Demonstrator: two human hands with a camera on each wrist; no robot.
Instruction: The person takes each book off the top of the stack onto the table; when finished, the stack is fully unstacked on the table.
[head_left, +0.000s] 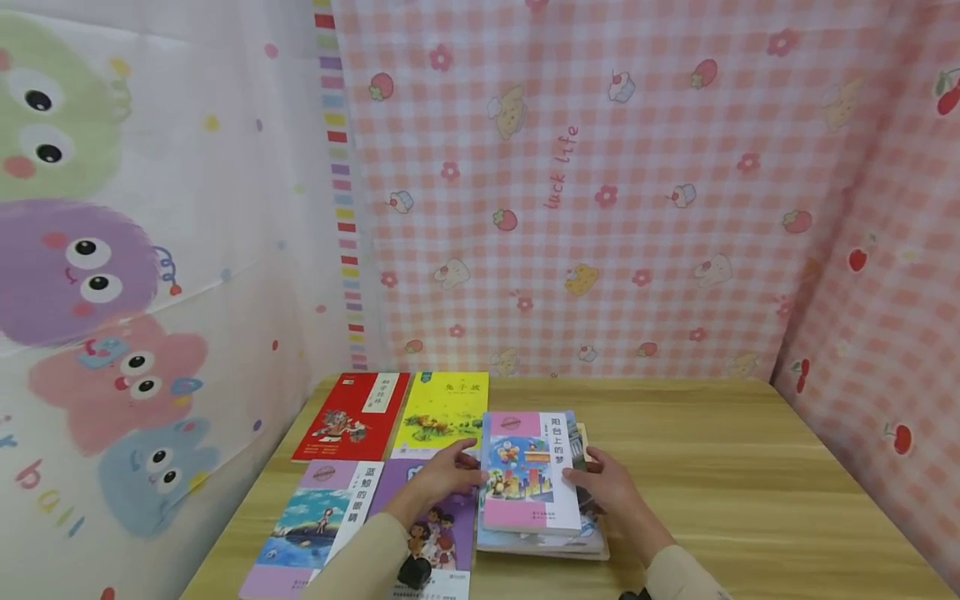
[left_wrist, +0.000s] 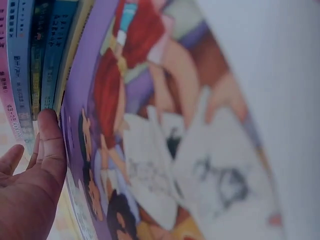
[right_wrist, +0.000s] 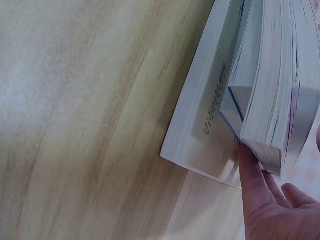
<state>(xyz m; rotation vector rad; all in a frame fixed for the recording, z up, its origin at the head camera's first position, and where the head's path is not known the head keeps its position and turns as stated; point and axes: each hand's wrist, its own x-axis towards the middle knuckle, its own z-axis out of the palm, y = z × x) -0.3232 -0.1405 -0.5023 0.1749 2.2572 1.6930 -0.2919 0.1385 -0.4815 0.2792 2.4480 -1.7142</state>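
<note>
Pink gingham backdrop (head_left: 652, 142); left hand (head_left: 446, 477) and right hand (head_left: 613, 490), fingers extended, touch a book stack (head_left: 517, 468); likely hefty, slick-covered; best gripped low.

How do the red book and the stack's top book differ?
The red book lies on the table; the top book rests on a stack. The red book has a short pale title panel; the top book has a full-length white band. Both lie closed, face up.

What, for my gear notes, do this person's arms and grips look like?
The left sleeve is pale cream, with a black device beside it; the right sleeve matches, with a black piece mostly out of frame. The left grip and right grip are ungloved.
</note>
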